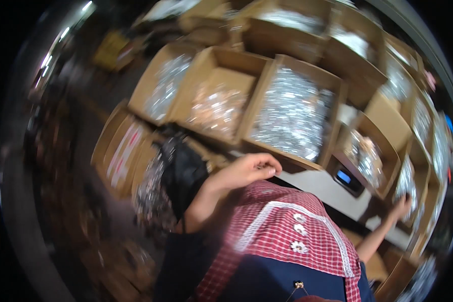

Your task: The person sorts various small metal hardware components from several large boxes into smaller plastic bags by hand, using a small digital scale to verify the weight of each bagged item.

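My left hand (250,169) is held in front of the red checked apron (292,236), near the front wall of a cardboard box. Its fingers are loosely bent and apart, with nothing seen in them. Far to the right, my right hand (400,207) reaches to a cardboard box and touches shiny clear plastic packets (406,185). Blur hides how its fingers lie on them. Between my hands, a small box holds packets with orange-brown contents (363,153). A dark device with a lit blue display (344,176) stands by that box.
A large box of silvery packets (292,113) stands ahead, beside one with orange-toned packets (221,108). More filled cartons line the back and right. At my left are an open carton with red-and-white tape (124,156) and a black bag (186,163). A white table surface (307,183) shows near my apron.
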Motion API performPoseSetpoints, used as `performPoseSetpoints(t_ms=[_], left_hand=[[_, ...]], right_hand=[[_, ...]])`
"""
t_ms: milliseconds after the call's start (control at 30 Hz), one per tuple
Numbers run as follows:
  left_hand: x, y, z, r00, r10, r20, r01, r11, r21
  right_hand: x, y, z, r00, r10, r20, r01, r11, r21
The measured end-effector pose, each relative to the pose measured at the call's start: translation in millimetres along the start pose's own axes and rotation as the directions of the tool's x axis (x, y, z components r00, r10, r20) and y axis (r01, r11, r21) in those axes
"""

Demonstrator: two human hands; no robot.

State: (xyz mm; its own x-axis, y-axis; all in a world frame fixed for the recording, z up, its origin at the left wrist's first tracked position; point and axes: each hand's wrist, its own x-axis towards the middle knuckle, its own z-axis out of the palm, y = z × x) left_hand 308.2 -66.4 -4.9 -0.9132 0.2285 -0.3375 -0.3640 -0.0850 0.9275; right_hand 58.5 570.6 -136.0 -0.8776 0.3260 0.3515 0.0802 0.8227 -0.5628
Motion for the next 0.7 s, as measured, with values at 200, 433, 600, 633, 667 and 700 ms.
performPoseSetpoints(t_ms=[200, 433, 600, 633, 667, 700], left_hand=[[-204, -46, -10, 0.771, -0.243, -0.588, 0.100, 0.959, -0.264], [-329, -194, -109, -0.236, -0.060, -0.970, 0.184, 0.977, -0.106], [-334, -264, -176, 0.067, -0.200, -0.978, 0.280, 0.944, -0.174], [-316, -247, -186, 0.147, -0.183, -0.972, 0.246, 0.959, -0.143], [-303, -222, -183, 0.214, -0.171, -0.962, 0.213, 0.969, -0.125], [-301, -207, -182, 0.237, -0.204, -0.950, 0.315, 0.941, -0.123]], right_hand=[[18, 16, -17, 0.986, -0.133, 0.102, 0.149, 0.973, -0.175], [36, 6, 3, 0.968, -0.207, 0.145, 0.243, 0.918, -0.312], [51, 30, 15, 0.951, -0.260, 0.167, 0.296, 0.922, -0.249], [43, 33, 6, 0.940, -0.297, 0.168, 0.330, 0.917, -0.223], [40, 32, 1, 0.937, -0.308, 0.161, 0.342, 0.901, -0.268], [43, 41, 2, 0.935, -0.316, 0.161, 0.347, 0.909, -0.230]])
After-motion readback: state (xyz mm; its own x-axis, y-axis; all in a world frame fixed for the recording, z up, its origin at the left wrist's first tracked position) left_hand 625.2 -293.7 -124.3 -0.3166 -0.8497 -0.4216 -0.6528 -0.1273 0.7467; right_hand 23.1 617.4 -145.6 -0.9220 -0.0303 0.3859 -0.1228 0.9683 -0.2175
